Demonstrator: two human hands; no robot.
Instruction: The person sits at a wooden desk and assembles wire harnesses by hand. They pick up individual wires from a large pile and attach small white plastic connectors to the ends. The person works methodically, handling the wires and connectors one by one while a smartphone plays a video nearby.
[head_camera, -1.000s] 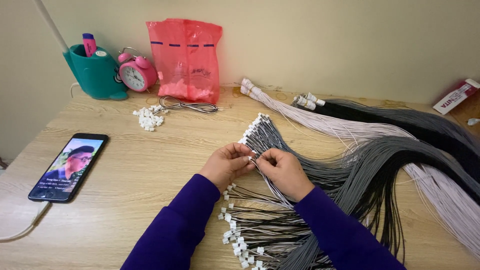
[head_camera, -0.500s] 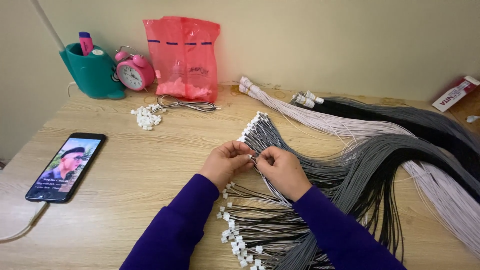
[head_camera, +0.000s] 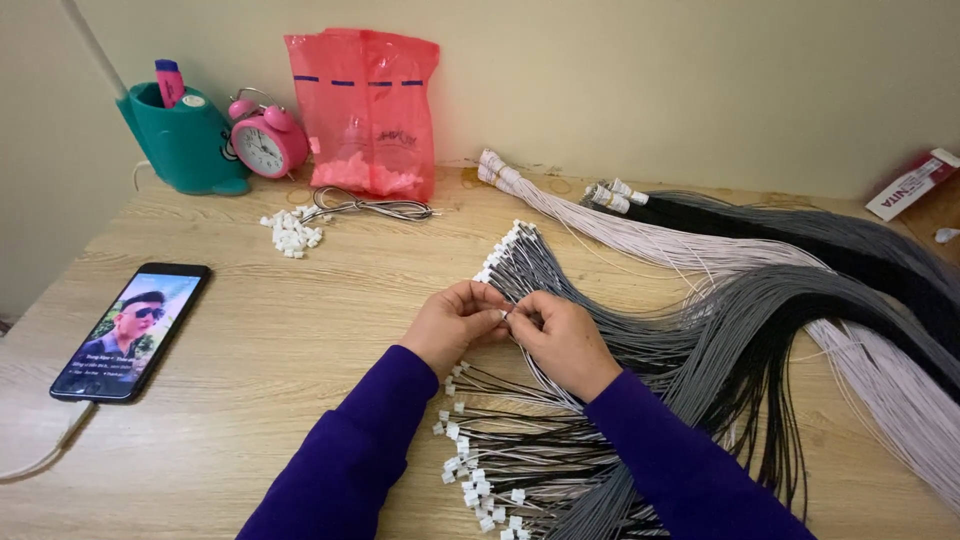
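Wires, thin and limp, will sag the moment they are lifted, so the best hold looks to be right behind the small white connector, where a pinch can steer the tip. The left hand (head_camera: 455, 325) and right hand (head_camera: 560, 335) meet with fingers (head_camera: 497, 300) pinched nearly closed on one wire end (head_camera: 504, 316); what exactly sits between them is too small to tell. The grey wire bundle (head_camera: 640, 320) fans out beyond the fingers, white-tipped; finished black-and-white leads (head_camera: 500, 450) lie below the wrists on the table (head_camera: 280, 330).
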